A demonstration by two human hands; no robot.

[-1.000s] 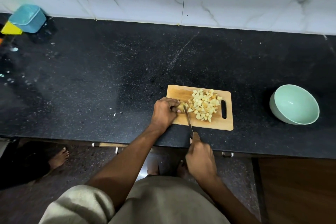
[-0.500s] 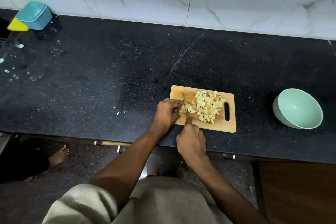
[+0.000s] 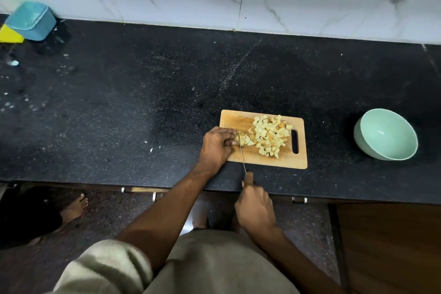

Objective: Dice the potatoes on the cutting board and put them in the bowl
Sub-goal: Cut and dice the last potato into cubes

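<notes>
Fingers of the right hand (image 3: 255,207) curl around a knife (image 3: 242,154) handle at the counter (image 3: 119,102) edge, the thin blade reaching forward onto the cutting board (image 3: 262,162). Just beyond, the left hand (image 3: 216,145) curls over what looks like an uncut potato piece (image 3: 241,139), the blade right beside its fingertips. Diced potatoes (image 3: 269,136) lie heaped right of that hand. Well off to the right sits the green bowl (image 3: 386,135).

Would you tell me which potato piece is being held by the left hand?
The uncut chunk at the pile's left edge, pinched by the left hand; the diced pieces lie loose.
</notes>
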